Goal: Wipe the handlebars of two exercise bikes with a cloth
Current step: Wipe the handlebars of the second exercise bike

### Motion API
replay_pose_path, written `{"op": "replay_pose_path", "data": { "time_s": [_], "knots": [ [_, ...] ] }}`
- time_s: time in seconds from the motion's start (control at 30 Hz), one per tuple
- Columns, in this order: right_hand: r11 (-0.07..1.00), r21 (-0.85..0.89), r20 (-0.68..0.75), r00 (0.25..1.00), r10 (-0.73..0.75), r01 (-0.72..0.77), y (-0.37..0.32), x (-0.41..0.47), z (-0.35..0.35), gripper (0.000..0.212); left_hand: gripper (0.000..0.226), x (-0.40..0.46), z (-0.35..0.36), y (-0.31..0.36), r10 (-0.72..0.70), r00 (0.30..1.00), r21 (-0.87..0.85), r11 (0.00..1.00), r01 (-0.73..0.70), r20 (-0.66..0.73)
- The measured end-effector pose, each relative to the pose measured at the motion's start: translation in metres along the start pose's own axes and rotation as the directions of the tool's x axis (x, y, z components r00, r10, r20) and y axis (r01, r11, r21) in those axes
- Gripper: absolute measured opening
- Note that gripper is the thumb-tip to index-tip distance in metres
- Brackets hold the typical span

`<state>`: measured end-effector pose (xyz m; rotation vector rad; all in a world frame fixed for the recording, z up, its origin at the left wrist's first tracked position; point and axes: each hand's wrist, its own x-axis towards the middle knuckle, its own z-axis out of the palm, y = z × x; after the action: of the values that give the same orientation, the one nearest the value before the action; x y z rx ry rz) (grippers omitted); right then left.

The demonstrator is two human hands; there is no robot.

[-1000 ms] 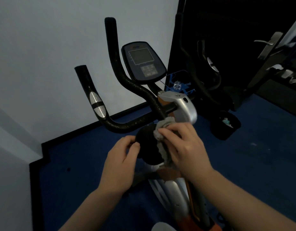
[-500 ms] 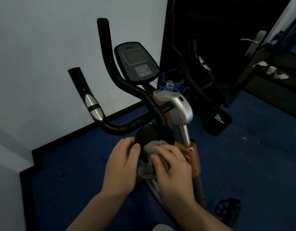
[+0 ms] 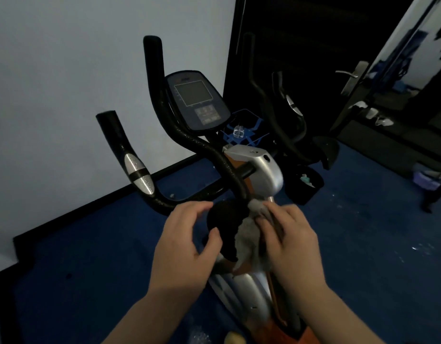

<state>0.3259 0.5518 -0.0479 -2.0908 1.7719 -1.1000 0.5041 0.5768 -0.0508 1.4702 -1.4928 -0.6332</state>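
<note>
An exercise bike stands before me with black curved handlebars [image 3: 189, 140] and a console [image 3: 197, 100] between them. A round black handlebar end [image 3: 224, 219] sits just in front of my hands. My left hand [image 3: 184, 239] grips its left side, thumb on the front. My right hand [image 3: 288, 239] presses a grey cloth [image 3: 249, 234] against the right side of that end. A second bike's dark handlebars [image 3: 281, 115] rise behind, at the right.
White wall to the left, blue carpet [image 3: 363, 244] all around. A black bin [image 3: 306, 184] stands on the floor right of the bike. A dark door with a metal handle [image 3: 350, 75] is at the back right. A blue wire holder [image 3: 244, 131] sits behind the console.
My right hand slid the cloth from the top of the black end down its front, then back up its right side. My left hand kept its grip on the left side.
</note>
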Motion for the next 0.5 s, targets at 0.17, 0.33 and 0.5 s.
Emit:
{"op": "replay_pose_path", "data": {
  "time_s": [0.17, 0.33, 0.5],
  "knots": [
    [0.978, 0.204, 0.012, 0.999, 0.040, -0.041, 0.015, 0.039, -0.020, 0.028, 0.034, 0.021, 0.008, 0.011, 0.077, 0.997, 0.108, 0.991, -0.073, -0.032],
    [0.936, 0.342, 0.117, 0.984, -0.136, 0.088, 0.035, 0.060, 0.018, 0.018, 0.031, 0.052, 0.016, 0.022, 0.080, 0.994, 0.239, 0.969, -0.060, -0.075],
    [0.853, 0.520, 0.073, 0.991, -0.110, 0.056, 0.064, 0.038, 0.035, 0.027, 0.034, 0.062, 0.031, 0.019, 0.003, 0.997, 0.365, 0.931, 0.027, -0.081]
  ]
}}
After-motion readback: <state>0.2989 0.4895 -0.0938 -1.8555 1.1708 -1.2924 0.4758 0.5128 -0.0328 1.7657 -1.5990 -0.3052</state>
